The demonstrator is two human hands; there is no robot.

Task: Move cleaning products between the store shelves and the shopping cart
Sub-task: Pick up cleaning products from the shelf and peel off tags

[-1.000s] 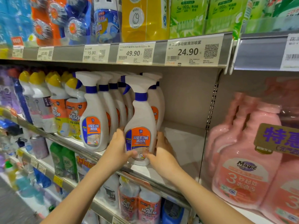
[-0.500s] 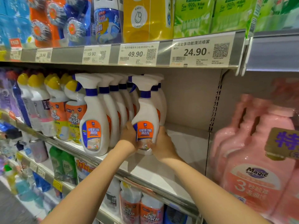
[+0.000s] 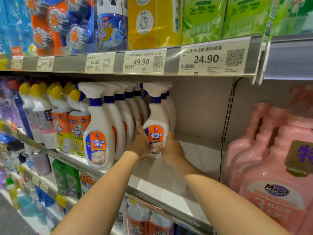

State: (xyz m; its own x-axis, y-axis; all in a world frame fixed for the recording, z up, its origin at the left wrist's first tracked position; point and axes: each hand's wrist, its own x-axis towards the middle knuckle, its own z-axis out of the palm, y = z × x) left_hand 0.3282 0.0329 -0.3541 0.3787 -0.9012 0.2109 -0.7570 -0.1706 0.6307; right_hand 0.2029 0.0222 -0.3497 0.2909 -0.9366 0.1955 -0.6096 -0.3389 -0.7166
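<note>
The bottle (image 3: 156, 126) is on the middle shelf (image 3: 169, 189), at the right end of the spray-bottle stock, with two more of its kind close behind it and bare shelf to its right. The left hand (image 3: 141, 146) curls round its lower left side and the right hand (image 3: 171, 148) round its lower right, so both grip it low on the body, over the edges of the orange label. The hands cover the base, so I cannot tell whether it rests on the shelf or hangs just above it. The main risk is the low grip. The bottle is tall and smooth and is held well below its spray head (image 3: 152, 89), so a quick push or pull could rock the top over. The left knuckles are almost against the row (image 3: 118, 119) beside it, and a sideways nudge could knock those bottles into each other. If the bottle goes further back, it could bump the two behind it. If it comes out toward the cart, its base could catch the rail at the shelf's front edge. Its long axis is close to upright, with the top leaning slightly left. The nozzle points left toward the row, and the label faces out into the aisle. Pink jugs (image 3: 271, 167) fill the next bay to the right, well apart.
</note>
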